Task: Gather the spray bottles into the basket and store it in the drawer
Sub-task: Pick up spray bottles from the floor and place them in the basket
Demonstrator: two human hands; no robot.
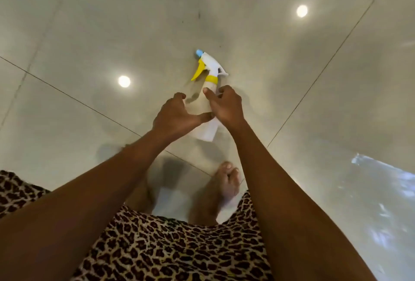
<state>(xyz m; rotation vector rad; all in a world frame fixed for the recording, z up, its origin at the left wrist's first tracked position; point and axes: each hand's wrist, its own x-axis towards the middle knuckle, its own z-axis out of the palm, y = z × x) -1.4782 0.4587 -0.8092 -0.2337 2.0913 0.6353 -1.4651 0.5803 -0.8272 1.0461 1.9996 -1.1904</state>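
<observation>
A spray bottle with a translucent white body, yellow trigger and collar, and a blue nozzle tip lies lengthwise over the pale floor tiles, nozzle pointing away from me. My right hand grips its upper body just below the yellow collar, thumb on the left side and fingers on the right. My left hand hovers beside it with fingers spread and loosely curved, its thumb touching the bottle's side. I cannot tell whether the bottle rests on the floor or is slightly lifted. No basket or drawer is in view.
Glossy beige floor tiles with dark grout lines fill the view and reflect two ceiling lights. My bare foot stands just below the bottle. A leopard-print garment covers the bottom of the view.
</observation>
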